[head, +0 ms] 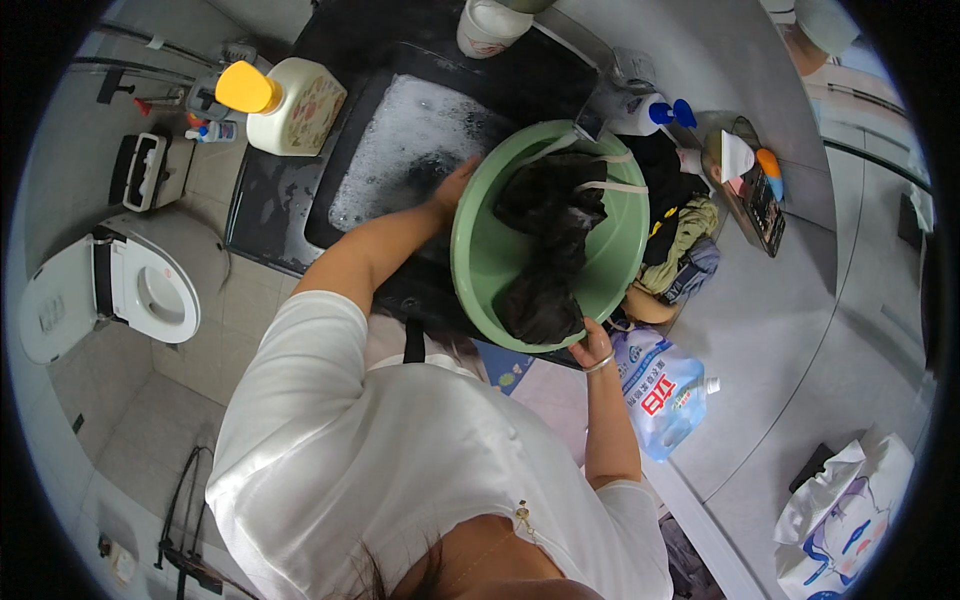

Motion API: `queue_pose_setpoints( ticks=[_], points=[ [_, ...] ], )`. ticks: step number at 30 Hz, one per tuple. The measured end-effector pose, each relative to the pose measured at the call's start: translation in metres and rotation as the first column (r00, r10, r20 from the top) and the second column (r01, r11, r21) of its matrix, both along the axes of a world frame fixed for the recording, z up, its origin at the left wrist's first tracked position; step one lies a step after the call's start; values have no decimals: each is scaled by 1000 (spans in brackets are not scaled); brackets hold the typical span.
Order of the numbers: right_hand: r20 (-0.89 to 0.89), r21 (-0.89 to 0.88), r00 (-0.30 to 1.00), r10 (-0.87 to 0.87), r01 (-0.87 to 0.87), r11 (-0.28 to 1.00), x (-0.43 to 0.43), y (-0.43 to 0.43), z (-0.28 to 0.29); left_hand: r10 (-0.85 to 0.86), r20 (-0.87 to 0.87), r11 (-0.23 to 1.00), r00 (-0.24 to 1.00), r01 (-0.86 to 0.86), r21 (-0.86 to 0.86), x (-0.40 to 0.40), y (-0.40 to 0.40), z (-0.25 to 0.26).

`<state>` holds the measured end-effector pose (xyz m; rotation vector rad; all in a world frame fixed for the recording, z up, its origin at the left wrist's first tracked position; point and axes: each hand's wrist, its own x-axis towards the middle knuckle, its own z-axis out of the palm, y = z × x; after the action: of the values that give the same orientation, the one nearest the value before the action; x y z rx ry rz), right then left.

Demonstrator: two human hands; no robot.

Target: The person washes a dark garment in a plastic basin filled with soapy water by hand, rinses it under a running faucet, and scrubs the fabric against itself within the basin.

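Note:
A light green plastic basin [471,255] sits in front of me, overlapping the right part of the black sink [319,180]. Inside it lies a bunched dark garment [544,292] with pale straps [615,187]. My left hand [456,186] holds the basin's left side, its fingertips partly hidden by the wall. At the near right, my right hand [594,342] grips the rim, a bracelet on its wrist. White suds [420,142] cover the water in the sink. The metal faucet [591,124] reaches to the basin's far rim.
A yellow-capped bottle [296,105] stands on the sink's left edge. Piled clothes [686,244] and a detergent pouch [660,390] lie to the right, near a blue-topped pump bottle [637,114]. A white cup [491,30] stands behind; a toilet [157,292] is at left.

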<state>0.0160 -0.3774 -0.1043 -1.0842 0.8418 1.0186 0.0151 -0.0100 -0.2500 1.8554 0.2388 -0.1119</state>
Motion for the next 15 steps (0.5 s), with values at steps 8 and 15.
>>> queue_pose_setpoints(
  ticks=[8, 15],
  points=[
    [5, 34, 999, -32, 32, 999, -3, 6, 10, 40, 17, 999, 999, -40, -26, 5, 19, 21],
    [34, -126, 998, -56, 60, 990, -19, 21, 65, -163, 9, 986, 987, 163, 16, 17, 57, 58]
  ],
)
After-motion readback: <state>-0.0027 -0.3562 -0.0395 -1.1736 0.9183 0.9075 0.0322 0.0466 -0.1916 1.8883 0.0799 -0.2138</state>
